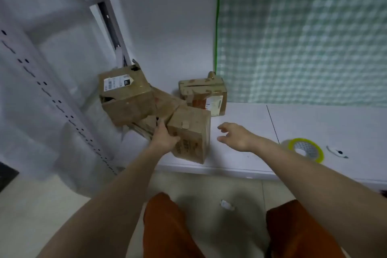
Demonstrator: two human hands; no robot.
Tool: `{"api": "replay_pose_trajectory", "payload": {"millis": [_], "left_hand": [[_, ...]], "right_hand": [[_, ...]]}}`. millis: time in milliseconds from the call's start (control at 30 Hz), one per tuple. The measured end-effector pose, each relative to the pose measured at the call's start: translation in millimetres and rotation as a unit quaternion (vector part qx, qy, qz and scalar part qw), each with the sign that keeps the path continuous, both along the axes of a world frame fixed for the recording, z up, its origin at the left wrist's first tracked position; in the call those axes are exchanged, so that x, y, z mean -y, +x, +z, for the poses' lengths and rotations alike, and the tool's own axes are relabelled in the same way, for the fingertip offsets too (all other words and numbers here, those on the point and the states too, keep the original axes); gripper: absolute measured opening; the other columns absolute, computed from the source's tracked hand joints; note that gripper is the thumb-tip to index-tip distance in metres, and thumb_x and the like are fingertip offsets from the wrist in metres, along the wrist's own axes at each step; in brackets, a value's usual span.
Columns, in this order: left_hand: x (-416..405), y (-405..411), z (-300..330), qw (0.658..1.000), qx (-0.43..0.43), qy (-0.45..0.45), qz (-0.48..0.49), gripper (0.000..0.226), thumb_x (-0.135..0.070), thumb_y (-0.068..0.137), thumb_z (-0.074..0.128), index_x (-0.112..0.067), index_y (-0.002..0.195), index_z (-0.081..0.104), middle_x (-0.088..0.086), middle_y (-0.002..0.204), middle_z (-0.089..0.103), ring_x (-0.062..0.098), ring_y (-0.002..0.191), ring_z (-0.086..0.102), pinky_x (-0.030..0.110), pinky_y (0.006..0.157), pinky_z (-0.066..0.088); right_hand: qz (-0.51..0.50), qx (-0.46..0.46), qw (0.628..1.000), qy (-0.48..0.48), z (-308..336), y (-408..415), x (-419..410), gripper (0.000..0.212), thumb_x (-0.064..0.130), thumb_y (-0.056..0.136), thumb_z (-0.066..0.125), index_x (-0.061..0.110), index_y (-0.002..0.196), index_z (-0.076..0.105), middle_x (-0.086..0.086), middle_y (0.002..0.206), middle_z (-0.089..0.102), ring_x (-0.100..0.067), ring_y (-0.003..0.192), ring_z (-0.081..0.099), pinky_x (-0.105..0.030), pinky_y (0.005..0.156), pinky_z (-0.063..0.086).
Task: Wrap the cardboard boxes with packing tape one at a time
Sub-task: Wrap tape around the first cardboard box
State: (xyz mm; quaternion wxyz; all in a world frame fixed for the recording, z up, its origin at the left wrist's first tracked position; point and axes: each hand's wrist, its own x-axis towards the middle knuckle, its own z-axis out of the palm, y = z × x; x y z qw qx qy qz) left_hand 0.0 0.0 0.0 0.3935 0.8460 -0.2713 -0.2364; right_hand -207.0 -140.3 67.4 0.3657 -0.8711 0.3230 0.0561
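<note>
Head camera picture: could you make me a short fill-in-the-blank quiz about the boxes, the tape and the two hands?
1. The left hand grips the nearest cardboard box, while the right hand holds ____.
2. The roll of packing tape has a ____ rim.
3. The tape lies on the white ____, right of the right hand.
4. The box with the white label leans toward the metal ____.

Missing words: nothing; yellow; table; shelf frame

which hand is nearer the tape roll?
Right. The right hand hovers open over the counter, left of the tape roll. The left hand is farther left, gripping the front cardboard box.
</note>
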Motion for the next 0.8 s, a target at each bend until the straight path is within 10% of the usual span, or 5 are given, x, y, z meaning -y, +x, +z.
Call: {"api": "replay_pose_trajectory", "payload": {"millis": [233, 433, 567, 800], "left_hand": [[7, -36, 22, 0.987, -0.145, -0.062, 0.020, 0.071, 0.003, 0.086, 0.059, -0.018, 0.146, 0.029, 0.009, 0.134, 0.050, 0.028, 0.124, 0.047, 0.046, 0.104, 0.043], [15, -83, 40, 0.951, -0.277, -0.139, -0.009, 0.016, -0.003, 0.094, 0.056, -0.013, 0.106, 0.058, 0.004, 0.104, 0.066, 0.019, 0.102, 0.062, 0.036, 0.096, 0.049], [27, -100, 32, 0.919, -0.355, -0.173, 0.003, 0.018, -0.023, 0.099, 0.053, -0.012, 0.111, 0.061, 0.006, 0.111, 0.070, 0.019, 0.108, 0.064, 0.033, 0.100, 0.047], [57, -136, 17, 0.984, -0.164, -0.064, 0.035, 0.017, -0.027, 0.095, 0.060, -0.012, 0.088, 0.058, 0.004, 0.093, 0.066, 0.025, 0.098, 0.062, 0.037, 0.087, 0.049]], "right_hand": [[-0.136, 0.100, 0.954, 0.247, -13, 21, -5, 0.054, 0.003, 0.097, 0.043, 0.008, 0.148, 0.024, -0.009, 0.145, 0.040, -0.029, 0.130, 0.043, -0.038, 0.106, 0.042], [-0.177, 0.188, 0.946, 0.198, -18, 7, 13, 0.055, -0.009, 0.091, 0.041, 0.014, 0.141, 0.041, -0.003, 0.140, 0.047, -0.017, 0.112, 0.049, -0.025, 0.087, 0.042], [-0.198, 0.232, 0.937, 0.169, -17, -13, 31, 0.047, -0.007, 0.090, 0.045, 0.020, 0.128, 0.053, -0.001, 0.133, 0.050, -0.020, 0.109, 0.055, -0.031, 0.087, 0.048], [-0.292, 0.238, 0.905, 0.200, -39, -54, 30, 0.023, 0.010, 0.092, 0.054, 0.017, 0.111, 0.043, 0.001, 0.109, 0.052, -0.017, 0.096, 0.051, -0.025, 0.074, 0.041]]}}
